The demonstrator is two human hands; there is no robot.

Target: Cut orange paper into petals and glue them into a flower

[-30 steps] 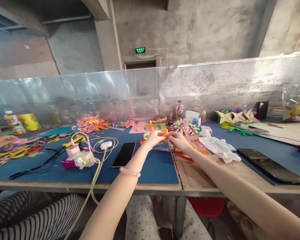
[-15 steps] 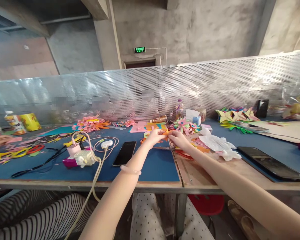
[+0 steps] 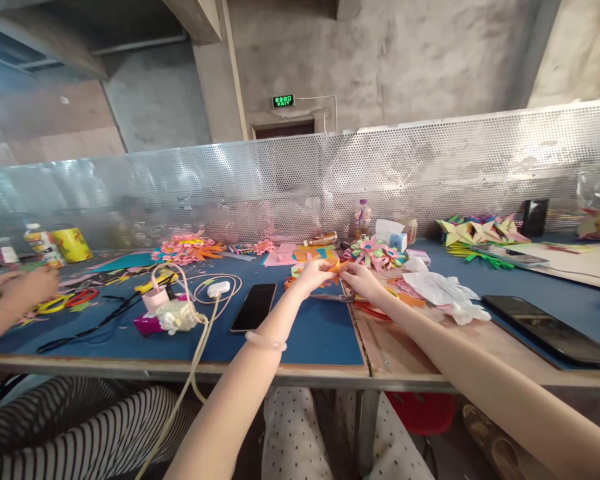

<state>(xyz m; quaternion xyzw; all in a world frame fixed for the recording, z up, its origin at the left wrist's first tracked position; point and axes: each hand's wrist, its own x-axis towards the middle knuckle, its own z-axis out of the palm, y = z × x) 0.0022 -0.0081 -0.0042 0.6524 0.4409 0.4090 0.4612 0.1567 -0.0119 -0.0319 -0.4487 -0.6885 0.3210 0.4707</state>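
Observation:
Between my two hands, above the table, is a small piece of orange paper (image 3: 337,266). My left hand (image 3: 314,275) pinches its left side, a pale bracelet on that wrist. My right hand (image 3: 362,279) has its fingers closed on the right side. The folds of the paper are too small to make out. Just beneath my hands lie scissors (image 3: 375,309) with red handles, their blades pointing left. Beyond them stands a bunch of pink and green paper flowers (image 3: 375,252).
A black phone (image 3: 253,307) lies left of my forearm, near a power adapter with cables (image 3: 173,315). Right are crumpled white tissue (image 3: 443,290) and a larger phone (image 3: 550,327). A co-worker's hands (image 3: 23,293) are at far left. A perforated metal screen (image 3: 220,180) closes the back.
My hands keep hold of the orange paper almost in place. The view has shifted slightly left. At far left, the co-worker's hands and forearm have come further into view.

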